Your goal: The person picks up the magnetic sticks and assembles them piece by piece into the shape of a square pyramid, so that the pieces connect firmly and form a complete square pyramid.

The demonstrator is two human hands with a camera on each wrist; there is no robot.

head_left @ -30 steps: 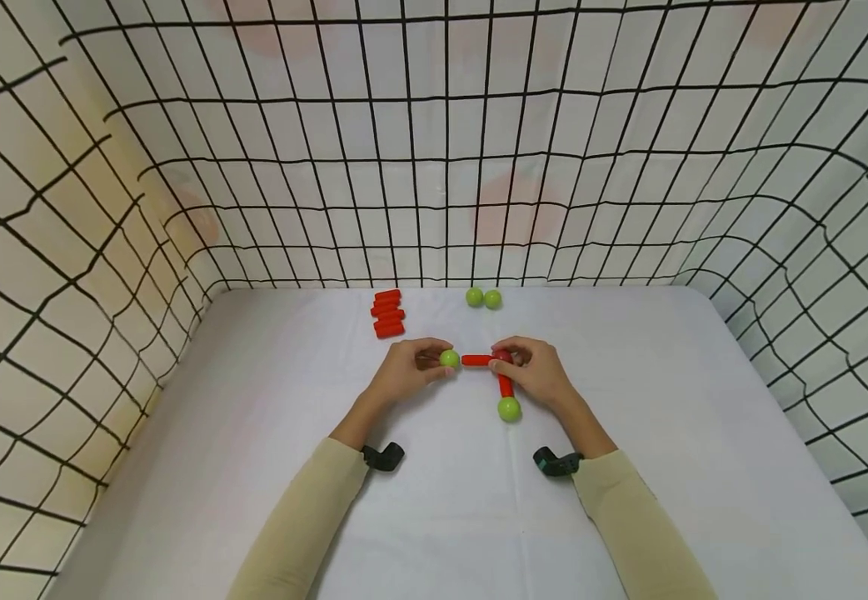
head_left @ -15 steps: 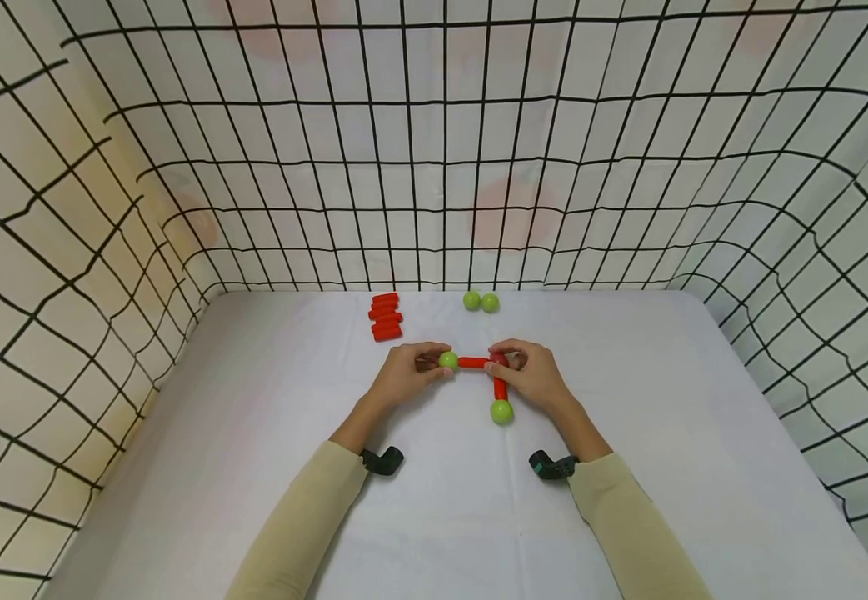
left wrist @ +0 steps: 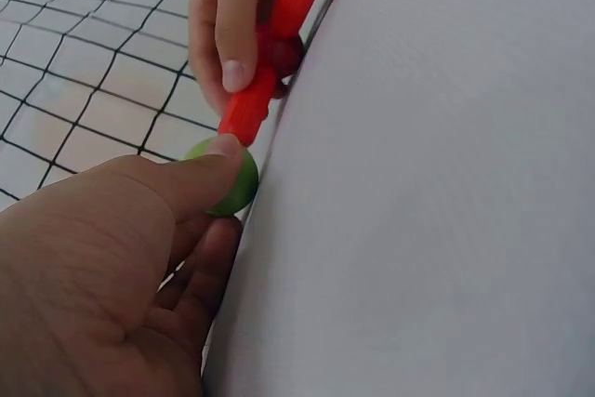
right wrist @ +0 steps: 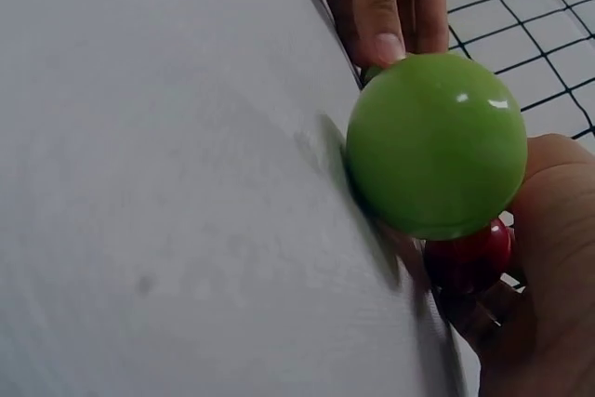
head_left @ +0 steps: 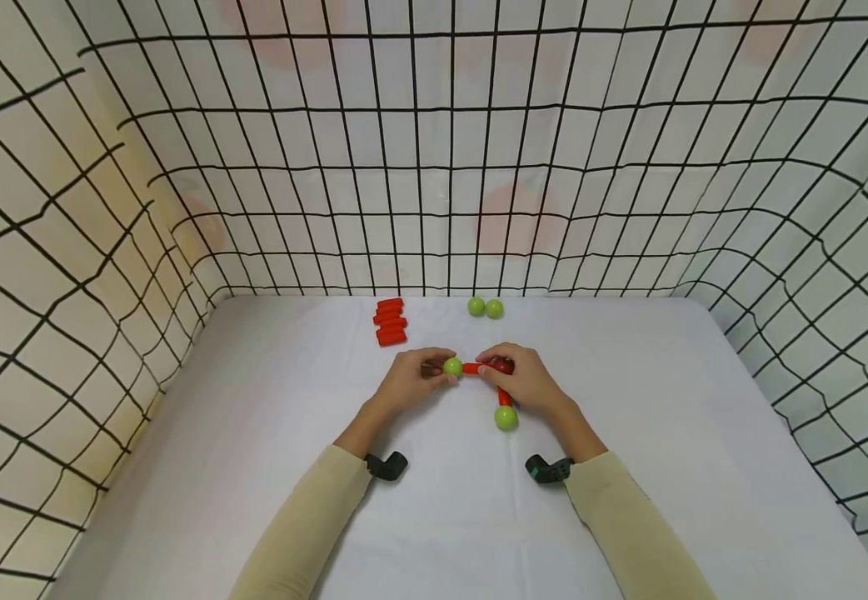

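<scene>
On the white table (head_left: 254, 433) lies an L-shaped piece: a dark red ball (head_left: 505, 365) joins a horizontal red rod (head_left: 471, 367) and a second red rod (head_left: 505, 397) that ends in a green ball (head_left: 506, 417). My left hand (head_left: 443, 372) pinches another green ball (head_left: 452, 366) against the horizontal rod's left end. My right hand (head_left: 496, 368) grips the dark red ball and that rod. The left wrist view shows my thumb on the green ball (left wrist: 232, 179) touching the rod (left wrist: 249, 111). In the right wrist view the end green ball (right wrist: 432, 141) hides most of the dark red ball (right wrist: 469, 258).
Several loose red rods (head_left: 390, 322) lie stacked at the back, left of centre. Two loose green balls (head_left: 485, 307) sit beside each other at the back edge. Black netting (head_left: 434, 167) over pale cloth walls in the table on three sides.
The green ball in my left hand has closed the small gap and now touches the horizontal rod's end. My right fingers have slid leftward over more of that rod.
</scene>
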